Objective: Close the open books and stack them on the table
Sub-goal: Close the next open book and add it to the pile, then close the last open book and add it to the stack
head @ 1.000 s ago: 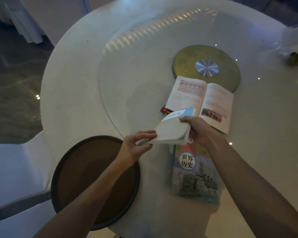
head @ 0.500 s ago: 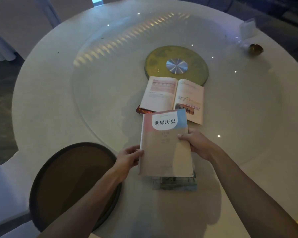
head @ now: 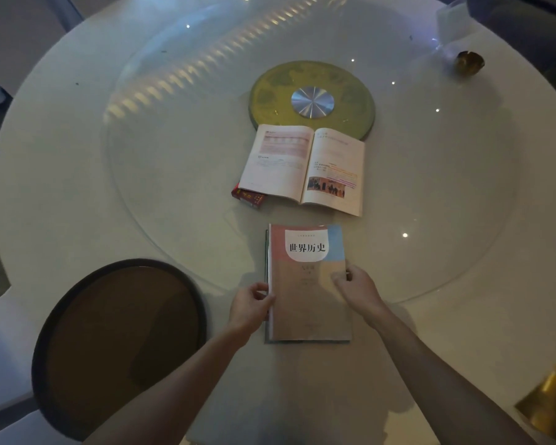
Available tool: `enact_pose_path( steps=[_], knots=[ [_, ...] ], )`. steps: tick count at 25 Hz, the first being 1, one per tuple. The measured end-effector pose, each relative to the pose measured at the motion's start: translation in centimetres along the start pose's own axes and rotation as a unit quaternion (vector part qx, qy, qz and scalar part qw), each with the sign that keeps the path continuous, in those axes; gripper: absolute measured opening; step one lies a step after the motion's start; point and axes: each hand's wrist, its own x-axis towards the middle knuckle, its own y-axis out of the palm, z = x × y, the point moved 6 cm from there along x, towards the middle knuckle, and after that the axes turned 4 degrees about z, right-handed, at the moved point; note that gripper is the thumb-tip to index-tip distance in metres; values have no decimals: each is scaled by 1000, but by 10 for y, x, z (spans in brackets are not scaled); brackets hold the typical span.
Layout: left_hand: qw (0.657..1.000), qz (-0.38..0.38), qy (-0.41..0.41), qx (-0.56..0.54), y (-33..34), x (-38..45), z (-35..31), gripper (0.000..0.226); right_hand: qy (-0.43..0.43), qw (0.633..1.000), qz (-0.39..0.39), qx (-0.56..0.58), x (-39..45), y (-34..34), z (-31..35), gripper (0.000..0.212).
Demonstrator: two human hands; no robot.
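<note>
Lower closed book [head: 266,252]: only thin dark edge shows under pink-and-blue closed textbook [head: 307,284]; cover hidden.
Small red book [head: 248,196]: mostly covered by open white-paged textbook [head: 305,168]; title too small to read.
Gold-coloured object [head: 549,403], 4 o'clock: cut by frame edge, type unclear.
Small brass-coloured item [head: 469,62], 1 o'clock: blurred, can't ID.

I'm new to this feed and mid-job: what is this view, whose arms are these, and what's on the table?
There is no robot: one head-worn camera looks down at a person's bare hands. The left hand and right hand rest on the side edges of a closed pink book, which lies on another closed book whose edge peeks out. Beyond it an open book lies on the round white table, overlapping a small red book. A dark stool stands on the left.
</note>
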Motion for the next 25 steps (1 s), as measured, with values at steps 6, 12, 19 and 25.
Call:
enact_pose_path(
  steps=[6, 12, 19, 25],
  knots=[
    [979, -38, 38, 195, 1, -1, -8, 29, -12, 993, -20, -119, 11, 12, -17, 14],
    [969, -48, 21, 243, -3, 5, -11, 25, 7, 993, -19, -118, 11, 14, -26, 23],
    [985, -34, -18, 165, 7, 22, -18, 26, 69, 997, -24, -12, 23, 4, -25, 28],
    [969, -6, -29, 247, -5, 47, -44, 37, 81, 996, 0, -38, 48, -13, -14, 22]
  ],
)
